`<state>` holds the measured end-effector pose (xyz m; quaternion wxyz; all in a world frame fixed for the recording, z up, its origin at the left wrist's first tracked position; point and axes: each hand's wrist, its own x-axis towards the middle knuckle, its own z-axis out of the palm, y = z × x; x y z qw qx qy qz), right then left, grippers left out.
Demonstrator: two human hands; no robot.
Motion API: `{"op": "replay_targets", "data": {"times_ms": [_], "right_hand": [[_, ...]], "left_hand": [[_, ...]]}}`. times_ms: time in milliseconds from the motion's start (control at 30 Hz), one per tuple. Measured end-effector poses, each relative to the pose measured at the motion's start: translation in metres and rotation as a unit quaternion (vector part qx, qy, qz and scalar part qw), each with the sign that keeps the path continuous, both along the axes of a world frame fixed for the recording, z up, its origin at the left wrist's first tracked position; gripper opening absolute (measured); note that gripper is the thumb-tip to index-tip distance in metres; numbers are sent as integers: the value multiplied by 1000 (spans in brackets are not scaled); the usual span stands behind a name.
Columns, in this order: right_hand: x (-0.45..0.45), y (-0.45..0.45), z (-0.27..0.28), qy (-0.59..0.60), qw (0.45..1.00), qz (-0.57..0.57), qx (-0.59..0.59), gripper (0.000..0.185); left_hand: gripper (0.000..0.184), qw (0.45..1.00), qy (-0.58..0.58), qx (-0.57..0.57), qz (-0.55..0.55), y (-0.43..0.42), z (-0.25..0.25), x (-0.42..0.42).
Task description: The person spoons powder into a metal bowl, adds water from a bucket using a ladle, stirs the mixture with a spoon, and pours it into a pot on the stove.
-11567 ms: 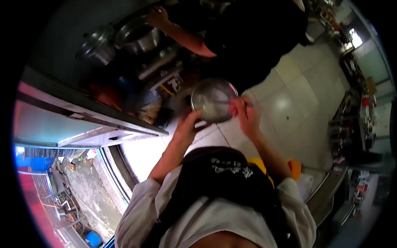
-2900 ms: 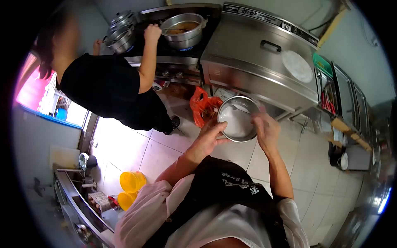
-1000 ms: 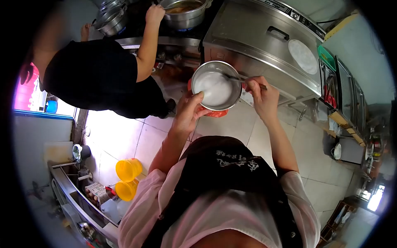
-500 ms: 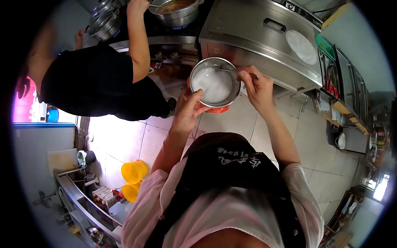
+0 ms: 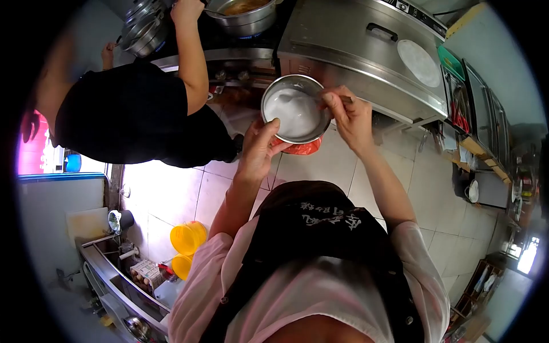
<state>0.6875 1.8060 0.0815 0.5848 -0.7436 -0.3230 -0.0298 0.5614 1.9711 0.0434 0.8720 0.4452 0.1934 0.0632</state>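
Note:
My left hand [image 5: 260, 150] grips a round metal bowl [image 5: 298, 82] from its near left side, thumb over the rim. White liquid [image 5: 293, 114] with a smooth surface lies inside. My right hand [image 5: 353, 119] is at the bowl's right rim, fingers closed round the thin handle of a metal spoon [image 5: 346, 99]. The spoon's head is blurred and cannot be made out against the liquid. Something red and shiny [image 5: 303, 148] shows below the bowl, partly hidden by it.
A co-worker in black [image 5: 126, 114] stands left at the stove, holding a utensil in a pot [image 5: 246, 23]. Ahead is a steel lidded appliance [image 5: 337, 34] with a white round sheet [image 5: 420, 62] on top. Yellow buckets [image 5: 187, 239] stand on the floor near a sink [image 5: 128, 286].
My right hand has shifted slightly left and up with the spoon, over the bowl's right rim. The bowl has tilted a little, and the white liquid's surface has moved.

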Motion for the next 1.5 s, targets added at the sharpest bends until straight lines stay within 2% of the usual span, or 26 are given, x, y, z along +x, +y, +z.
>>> {"op": "replay_targets", "data": {"times_ms": [133, 167, 267, 367, 467, 567, 667, 700, 900, 1000, 1067, 1100, 1233, 1333, 1500], "right_hand": [[7, -16, 7, -57, 994, -44, -83, 16], [2, -18, 9, -35, 993, -50, -106, 18], [-9, -13, 2, 77, 995, 8, -69, 24], [-17, 11, -9, 220, 974, 38, 27, 23], [-14, 31, -2, 133, 991, 13, 31, 18], [7, 32, -5, -32, 998, -50, 8, 13], [13, 14, 2, -96, 988, -65, -101, 11], [13, 9, 4, -91, 982, -70, -151, 14], [3, 19, 3, 109, 989, -28, -92, 19], [29, 37, 0, 84, 995, 53, -1, 20], [53, 46, 2, 22, 998, 57, 18, 20], [65, 48, 4, -8, 998, 53, 29, 20], [107, 33, 11, -60, 997, 38, -15, 18], [114, 16, 22, -9, 992, 32, -125, 18], [122, 24, 7, 107, 986, 128, 2, 21]], "left_hand": [[47, 1000, -2, 7, -6, 9, 4, 1], [47, 1000, -8, 10, -7, 13, 5, 1], [45, 1000, -5, 12, -14, 21, 5, 4], [45, 1000, 8, 7, -13, 30, -1, 6], [43, 1000, 7, -5, 4, 32, 4, 7], [47, 1000, 24, 6, -16, 43, -6, 12], [48, 999, 24, 18, -11, 47, -4, 17], [49, 1000, 24, 17, -10, 47, -3, 20], [48, 999, 24, 24, 5, 49, -2, 39], [49, 1000, 21, 22, 9, 52, -8, 51], [52, 999, 46, 11, 19, 52, 6, 56], [51, 1000, 12, 12, 7, 50, 14, 58], [50, 999, 26, 26, 22, 49, 6, 84], [50, 999, 11, 24, 45, 47, 10, 98], [49, 999, -18, 21, 45, 38, 17, 123]]}}
